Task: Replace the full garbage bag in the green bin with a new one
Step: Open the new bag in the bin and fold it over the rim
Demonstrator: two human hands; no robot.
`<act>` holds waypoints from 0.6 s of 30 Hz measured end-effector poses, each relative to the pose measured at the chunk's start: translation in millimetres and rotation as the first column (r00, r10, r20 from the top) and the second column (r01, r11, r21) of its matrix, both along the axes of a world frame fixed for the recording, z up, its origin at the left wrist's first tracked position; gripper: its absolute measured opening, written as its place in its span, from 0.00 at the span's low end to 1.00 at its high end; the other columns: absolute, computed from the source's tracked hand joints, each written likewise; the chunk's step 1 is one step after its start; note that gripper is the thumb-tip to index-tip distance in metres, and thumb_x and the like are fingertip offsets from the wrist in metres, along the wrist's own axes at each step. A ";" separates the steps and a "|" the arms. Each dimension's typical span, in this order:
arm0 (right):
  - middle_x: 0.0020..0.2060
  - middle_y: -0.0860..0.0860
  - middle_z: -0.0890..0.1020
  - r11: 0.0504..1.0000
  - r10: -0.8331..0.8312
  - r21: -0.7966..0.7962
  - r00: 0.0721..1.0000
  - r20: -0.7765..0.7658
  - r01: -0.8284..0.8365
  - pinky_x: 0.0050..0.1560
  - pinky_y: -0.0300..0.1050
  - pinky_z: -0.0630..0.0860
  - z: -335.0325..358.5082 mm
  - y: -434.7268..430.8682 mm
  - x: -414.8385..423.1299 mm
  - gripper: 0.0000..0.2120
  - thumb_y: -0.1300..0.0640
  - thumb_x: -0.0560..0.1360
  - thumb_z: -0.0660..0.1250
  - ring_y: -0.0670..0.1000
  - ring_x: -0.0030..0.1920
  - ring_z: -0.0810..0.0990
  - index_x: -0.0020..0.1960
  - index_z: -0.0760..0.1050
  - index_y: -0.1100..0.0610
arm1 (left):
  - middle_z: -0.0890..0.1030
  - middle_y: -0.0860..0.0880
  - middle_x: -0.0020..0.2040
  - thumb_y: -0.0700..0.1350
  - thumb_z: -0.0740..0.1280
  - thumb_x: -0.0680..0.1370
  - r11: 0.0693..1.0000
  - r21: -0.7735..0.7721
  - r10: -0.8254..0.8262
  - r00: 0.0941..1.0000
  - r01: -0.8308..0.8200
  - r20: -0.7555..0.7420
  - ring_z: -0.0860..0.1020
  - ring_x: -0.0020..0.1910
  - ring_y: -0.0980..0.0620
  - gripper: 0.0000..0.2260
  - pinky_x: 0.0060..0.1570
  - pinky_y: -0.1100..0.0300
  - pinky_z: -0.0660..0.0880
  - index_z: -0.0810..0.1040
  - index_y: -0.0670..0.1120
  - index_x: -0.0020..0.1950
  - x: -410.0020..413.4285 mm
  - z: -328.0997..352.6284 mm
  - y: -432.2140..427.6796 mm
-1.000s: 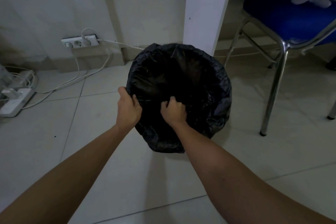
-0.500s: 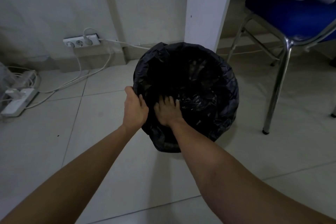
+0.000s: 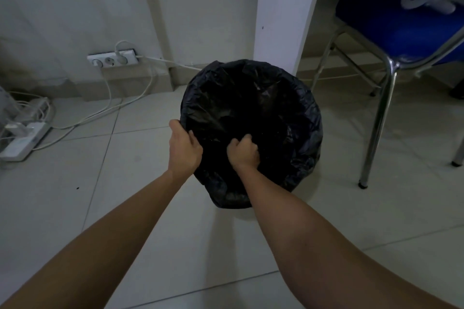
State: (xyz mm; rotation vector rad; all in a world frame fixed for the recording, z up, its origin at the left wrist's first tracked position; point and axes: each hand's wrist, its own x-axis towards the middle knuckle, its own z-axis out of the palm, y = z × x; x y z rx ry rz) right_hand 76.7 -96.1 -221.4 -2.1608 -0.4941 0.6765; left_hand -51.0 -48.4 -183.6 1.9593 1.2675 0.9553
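No readable text anywhere.

No lettering, brand, number or sign legible on the black bag (image 3: 276, 108), the wall socket strip (image 3: 112, 59), the power strip on the floor (image 3: 22, 138), the blue chair (image 3: 391, 27) or the white controller on its seat (image 3: 424, 1); three dark round marks on the controller, too small and blurred to read as symbols.
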 end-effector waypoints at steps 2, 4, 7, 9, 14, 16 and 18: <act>0.72 0.62 0.71 0.975 -0.005 0.210 0.948 -0.319 0.076 0.68 0.56 0.70 18.5 13.9 -11.8 0.28 0.48 0.82 0.54 0.63 0.68 0.73 0.78 0.59 0.59 | 0.74 0.41 0.46 0.41 0.55 0.83 1.000 -0.007 0.002 1.000 -0.002 0.004 0.73 0.37 0.49 0.05 0.33 0.55 0.67 0.59 0.43 0.52 -1.3 -0.3 -2.1; 0.77 0.57 0.64 0.932 0.154 0.361 0.868 -0.472 0.031 0.75 0.54 0.63 37.3 28.6 -21.5 0.30 0.45 0.84 0.51 0.59 0.74 0.66 0.82 0.52 0.55 | 0.74 0.42 0.45 0.40 0.55 0.83 1.000 -0.011 -0.017 1.000 0.018 0.011 0.74 0.37 0.50 0.04 0.31 0.56 0.68 0.59 0.43 0.52 -2.5 0.1 -5.3; 0.77 0.53 0.65 0.892 0.331 0.424 0.862 -0.383 -0.154 0.76 0.51 0.60 50.3 42.2 -36.6 0.28 0.42 0.86 0.49 0.55 0.75 0.65 0.82 0.57 0.53 | 0.74 0.46 0.43 0.40 0.56 0.83 0.998 -0.011 -0.067 0.998 0.067 0.015 0.74 0.37 0.53 0.04 0.30 0.61 0.67 0.60 0.43 0.52 -5.8 2.0 -8.4; 0.77 0.54 0.66 0.885 0.365 0.424 0.850 -0.379 -0.191 0.78 0.55 0.59 46.0 45.9 -43.9 0.29 0.39 0.85 0.48 0.56 0.75 0.65 0.81 0.59 0.52 | 0.73 0.48 0.42 0.40 0.56 0.83 0.997 -0.009 -0.076 0.997 0.076 0.014 0.74 0.36 0.53 0.04 0.29 0.61 0.66 0.60 0.43 0.52 -7.3 2.2 -8.3; 0.81 0.54 0.56 0.882 0.459 0.213 0.871 -0.179 -0.421 0.79 0.59 0.51 21.6 27.7 -28.8 0.33 0.34 0.81 0.42 0.58 0.80 0.56 0.83 0.44 0.45 | 0.75 0.44 0.46 0.40 0.56 0.83 0.997 0.015 -0.078 0.997 0.078 0.004 0.74 0.37 0.52 0.05 0.31 0.62 0.66 0.59 0.43 0.52 -0.7 4.1 -5.1; 0.82 0.55 0.53 0.849 0.529 0.059 0.845 -0.082 -0.525 0.79 0.59 0.50 19.4 19.5 -15.5 0.33 0.35 0.82 0.41 0.59 0.81 0.54 0.83 0.40 0.46 | 0.75 0.43 0.47 0.40 0.56 0.83 0.996 0.031 -0.080 0.997 0.080 -0.002 0.74 0.39 0.48 0.05 0.32 0.59 0.66 0.59 0.43 0.52 3.0 7.3 -2.4; 0.82 0.55 0.54 0.789 0.614 -0.077 0.789 0.038 -0.610 0.79 0.60 0.52 18.3 14.7 -1.4 0.34 0.35 0.82 0.39 0.59 0.81 0.55 0.83 0.40 0.48 | 0.75 0.42 0.47 0.40 0.56 0.83 0.996 0.035 -0.080 0.997 0.080 -0.016 0.75 0.40 0.45 0.05 0.36 0.56 0.67 0.60 0.43 0.52 8.0 11.4 0.2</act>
